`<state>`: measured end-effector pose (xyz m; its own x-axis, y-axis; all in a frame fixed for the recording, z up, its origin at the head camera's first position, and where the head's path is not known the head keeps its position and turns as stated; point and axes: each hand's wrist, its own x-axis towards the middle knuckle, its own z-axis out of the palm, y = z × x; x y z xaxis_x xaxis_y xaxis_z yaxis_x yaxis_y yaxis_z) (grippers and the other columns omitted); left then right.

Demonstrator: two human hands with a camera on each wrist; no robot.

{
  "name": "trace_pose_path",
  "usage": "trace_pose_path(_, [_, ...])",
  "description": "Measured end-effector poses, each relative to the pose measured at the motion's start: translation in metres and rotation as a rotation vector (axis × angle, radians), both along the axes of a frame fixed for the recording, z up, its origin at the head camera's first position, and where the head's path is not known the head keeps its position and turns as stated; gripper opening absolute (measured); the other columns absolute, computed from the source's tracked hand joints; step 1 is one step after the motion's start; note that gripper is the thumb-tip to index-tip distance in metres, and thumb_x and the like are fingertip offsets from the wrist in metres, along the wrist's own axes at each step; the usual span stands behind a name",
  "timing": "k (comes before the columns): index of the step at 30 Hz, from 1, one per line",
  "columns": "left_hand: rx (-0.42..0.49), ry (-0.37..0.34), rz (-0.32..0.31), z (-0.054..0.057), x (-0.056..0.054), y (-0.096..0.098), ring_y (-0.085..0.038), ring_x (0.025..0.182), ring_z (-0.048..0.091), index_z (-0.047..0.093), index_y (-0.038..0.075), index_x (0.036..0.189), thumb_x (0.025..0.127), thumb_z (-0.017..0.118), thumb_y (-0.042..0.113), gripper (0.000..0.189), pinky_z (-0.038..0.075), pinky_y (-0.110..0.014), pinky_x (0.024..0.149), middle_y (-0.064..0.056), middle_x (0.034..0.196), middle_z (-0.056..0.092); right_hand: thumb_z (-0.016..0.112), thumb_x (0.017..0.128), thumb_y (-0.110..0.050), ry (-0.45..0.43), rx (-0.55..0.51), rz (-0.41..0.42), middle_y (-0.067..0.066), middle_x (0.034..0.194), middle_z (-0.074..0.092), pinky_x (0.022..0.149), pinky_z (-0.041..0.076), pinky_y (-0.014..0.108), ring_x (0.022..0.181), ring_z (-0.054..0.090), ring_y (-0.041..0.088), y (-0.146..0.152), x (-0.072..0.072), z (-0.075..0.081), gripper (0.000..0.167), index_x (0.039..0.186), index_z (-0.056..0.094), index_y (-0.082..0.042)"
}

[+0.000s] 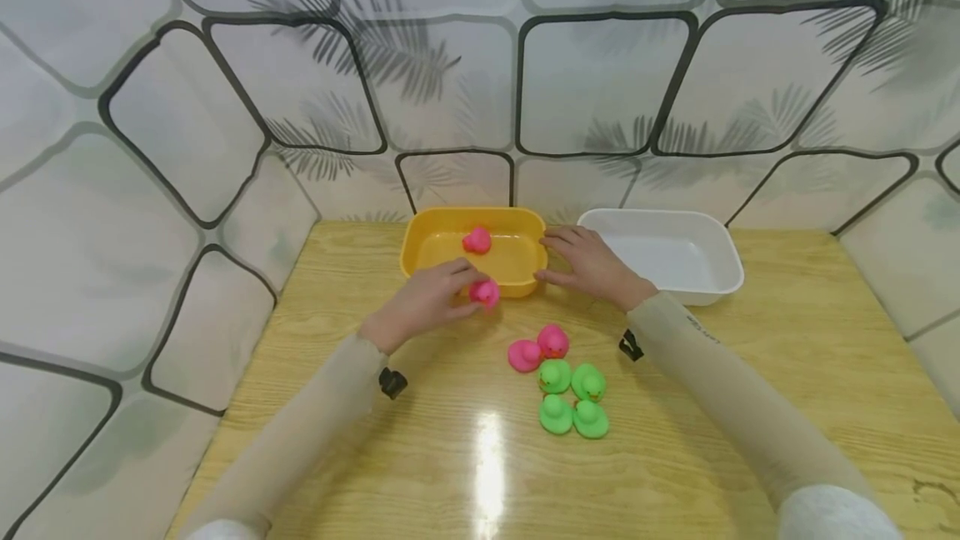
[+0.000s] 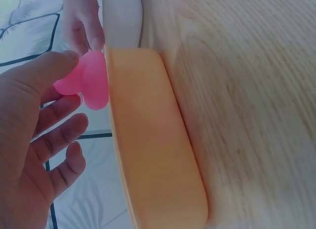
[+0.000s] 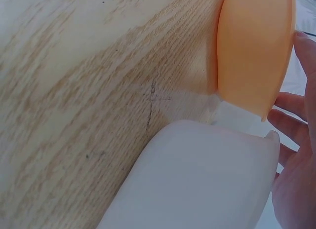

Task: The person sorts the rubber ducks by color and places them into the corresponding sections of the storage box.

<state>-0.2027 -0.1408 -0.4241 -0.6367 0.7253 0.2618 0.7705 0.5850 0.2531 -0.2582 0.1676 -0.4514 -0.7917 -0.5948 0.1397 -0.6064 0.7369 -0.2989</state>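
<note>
Pink duck (image 1: 487, 296) is pinched between the left hand's (image 1: 427, 300) thumb and fingertips beside the yellow tub's (image 1: 519, 255) rim, while the right hand (image 1: 597, 267), fingers loosely extended, touches the tub, apparently steadying it.

Wooden counter (image 1: 420, 482) with patterned walls around it.
The counter has a yellowish colour and a visible grain, and a long bright reflection (image 1: 489, 465) lies on its near part, about in the middle. At the near right there is a dark curved mark (image 1: 936, 490); the right wrist view also shows a small dark cross mark (image 3: 152, 98) on the wood. The far wall (image 1: 600, 82), the left wall (image 1: 90, 257) and the right wall (image 1: 911, 252) carry large pale shapes with black and grey outlines. Grey feathery leaves (image 1: 408, 48) spread over the far one.
</note>
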Motion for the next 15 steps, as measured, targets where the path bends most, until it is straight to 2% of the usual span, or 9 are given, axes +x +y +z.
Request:
trace_pose_path(8, [0.004,-0.015,0.011,0.009,-0.006,0.0,-0.021,0.101,0.068,0.073,0.006,0.119,0.092,0.082,0.022,0.032,0.058,-0.036,0.089,-0.007,0.116,0.071,0.072,0.097,-0.047,0.004,0.007,0.003,0.021,0.148,0.054,0.117,0.033,0.06,0.137,0.047,0.042,0.0,-0.002,-0.001,0.069,0.144,0.058,0.001])
trace_pose_path(15, [0.02,-0.035,0.043,0.016,-0.02,-0.005,-0.027,0.104,0.066,0.071,0.005,0.126,0.094,0.08,0.02,0.037,0.056,-0.041,0.092,-0.011,0.121,0.069,0.073,0.096,-0.046,0.001,0.003,-0.002,0.021,0.148,0.054,0.117,0.032,0.06,0.137,0.047,0.042,0.0,-0.001,-0.002,0.069,0.143,0.058,0.002])
